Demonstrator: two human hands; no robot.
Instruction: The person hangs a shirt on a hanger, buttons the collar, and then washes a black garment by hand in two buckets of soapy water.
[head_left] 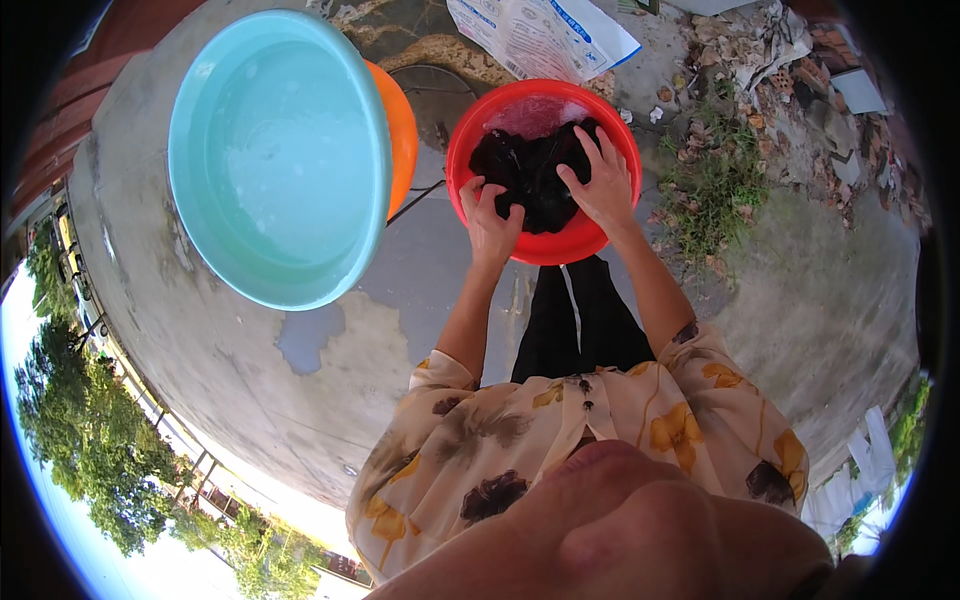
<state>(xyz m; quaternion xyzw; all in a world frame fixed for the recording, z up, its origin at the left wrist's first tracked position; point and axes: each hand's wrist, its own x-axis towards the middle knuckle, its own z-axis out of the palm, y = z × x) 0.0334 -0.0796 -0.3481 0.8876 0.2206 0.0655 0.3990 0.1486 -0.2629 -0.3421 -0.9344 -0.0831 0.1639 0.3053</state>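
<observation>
A red basin in front of me holds a soaked black cloth, bunched up, with pinkish, sudsy water showing along the far side. My left hand reaches over the basin's near left part, its bent fingers and thumb apart at the cloth's left edge. On the right side, my right hand rests at the cloth with its fingers spread and its thumb pointing left. Neither hand is closed round the cloth. Some fingertips touch it or lie just over it; I cannot tell how hard they press.
A large light-blue basin of cloudy water stands at the left, partly over an orange container. Beyond the red basin lies a white printed bag. Weeds and rubble line the right. The concrete ground has wet patches.
</observation>
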